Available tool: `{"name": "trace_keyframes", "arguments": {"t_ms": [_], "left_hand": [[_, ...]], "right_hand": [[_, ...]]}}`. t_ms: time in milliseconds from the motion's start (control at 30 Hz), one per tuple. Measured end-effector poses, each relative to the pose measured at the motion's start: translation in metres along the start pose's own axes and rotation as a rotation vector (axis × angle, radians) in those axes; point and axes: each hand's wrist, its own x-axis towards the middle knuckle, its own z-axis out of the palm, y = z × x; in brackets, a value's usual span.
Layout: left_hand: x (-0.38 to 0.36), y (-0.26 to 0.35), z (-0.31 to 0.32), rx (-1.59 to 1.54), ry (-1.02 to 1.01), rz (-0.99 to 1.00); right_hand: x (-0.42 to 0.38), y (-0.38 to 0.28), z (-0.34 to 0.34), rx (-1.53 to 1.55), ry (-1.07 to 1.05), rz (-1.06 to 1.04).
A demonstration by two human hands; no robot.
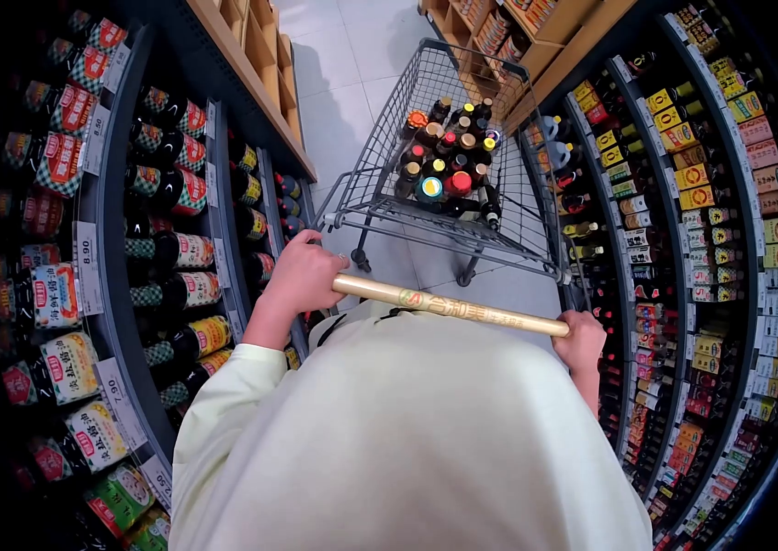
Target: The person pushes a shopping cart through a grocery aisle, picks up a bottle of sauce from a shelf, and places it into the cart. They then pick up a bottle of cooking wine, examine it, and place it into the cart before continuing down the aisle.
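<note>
A shopping cart of dark wire mesh stands in front of me. Both hands are on its gold handle, which has printed lettering. My left hand is wrapped round the handle's left end, and my right hand closes round the right end. Several dark bottles with red, yellow, black and orange caps stand grouped in the basket. One bottle leans at the near right of the group. The undersides of my fingers are hidden.
Shelves of sauce bottles with price tags line the left side. Shelves with smaller bottles and boxes run along the right. Wooden display racks stand further ahead on both sides. Pale floor tiles stretch between them.
</note>
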Motion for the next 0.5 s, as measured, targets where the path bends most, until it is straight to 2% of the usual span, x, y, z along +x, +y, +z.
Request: {"name": "trace_keyframes", "arguments": {"t_ms": [200,333,500], "left_hand": [[0.009,-0.03,-0.012,0.006,0.027,0.066],[0.018,-0.053,-0.013,-0.016,0.09,0.149],[0.029,-0.064,-0.019,-0.012,0.203,0.148]], "right_hand": [[-0.012,-0.027,0.004,-0.049,-0.053,0.078],[-0.022,-0.049,0.01,-0.077,0.001,0.107],[-0.028,-0.065,0.014,-0.072,0.026,0.145]]}}
